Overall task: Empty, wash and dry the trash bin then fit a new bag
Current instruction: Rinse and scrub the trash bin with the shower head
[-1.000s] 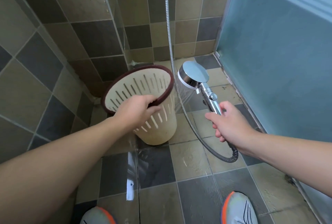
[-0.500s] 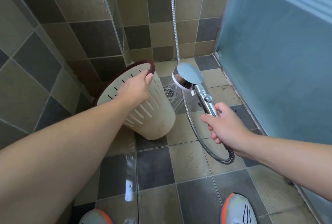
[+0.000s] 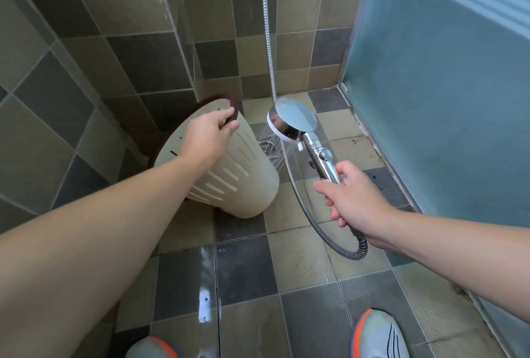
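The cream slotted trash bin (image 3: 243, 179) tilts on the shower floor beside the drain (image 3: 268, 147), left hand (image 3: 208, 135) pinching its dark rim; right hand (image 3: 354, 199) grasps the spraying shower head (image 3: 295, 119)

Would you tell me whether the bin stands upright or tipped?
Tipped: the bin leans, its rim held by the left hand.

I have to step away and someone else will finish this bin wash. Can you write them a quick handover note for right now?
Left hand grips the dark rim of the cream trash bin, tilted toward the wall corner, base on the wet tiled floor.
Right hand holds the shower head by its handle; water sprays down by the floor drain, beside the bin.
Done: no trash visible; washing under way.
Left: finish rinsing, dry, fit a new bag.
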